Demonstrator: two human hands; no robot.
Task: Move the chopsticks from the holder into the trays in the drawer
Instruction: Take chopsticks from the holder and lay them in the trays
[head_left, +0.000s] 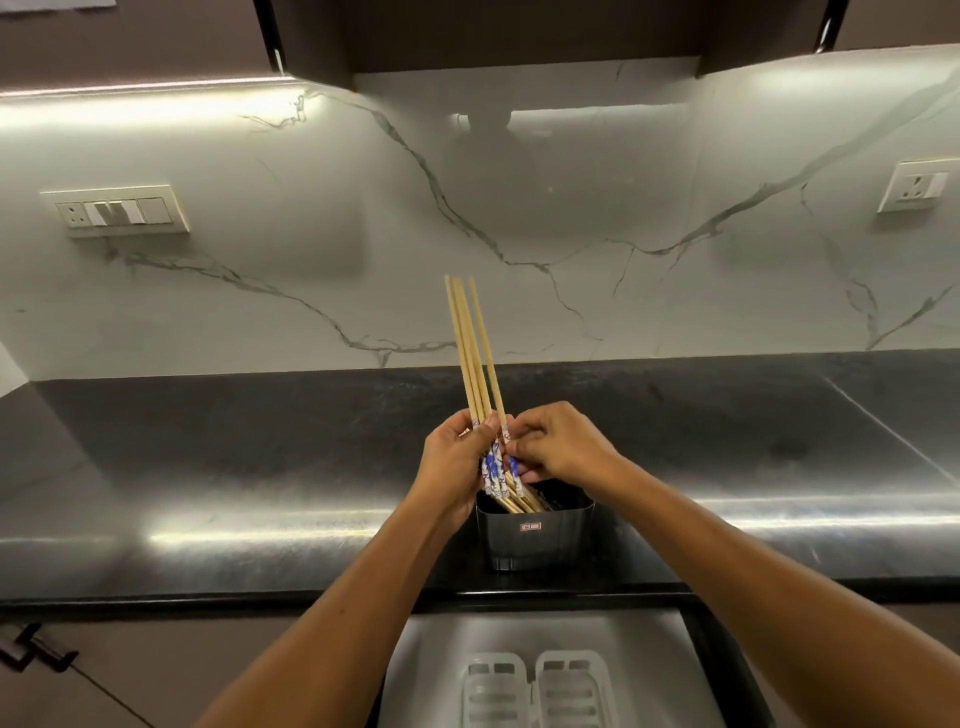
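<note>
Several wooden chopsticks (475, 353) with blue-and-white patterned ends stand upright in my left hand (451, 460), which is closed around their lower part just above the black holder (535, 538). My right hand (558, 447) pinches the patterned end of one chopstick at the right of the bundle. More chopsticks (522, 501) lie slanted inside the holder, which stands near the front edge of the dark counter. Below it, the open drawer (431, 654) holds two white slotted trays (537, 688), side by side and cut off by the frame's bottom edge.
The dark polished counter (208, 467) runs left and right under a white marble backsplash. A switch panel (115, 210) is on the wall at left and a socket (917, 188) at right. Dark upper cabinets (519, 36) hang overhead.
</note>
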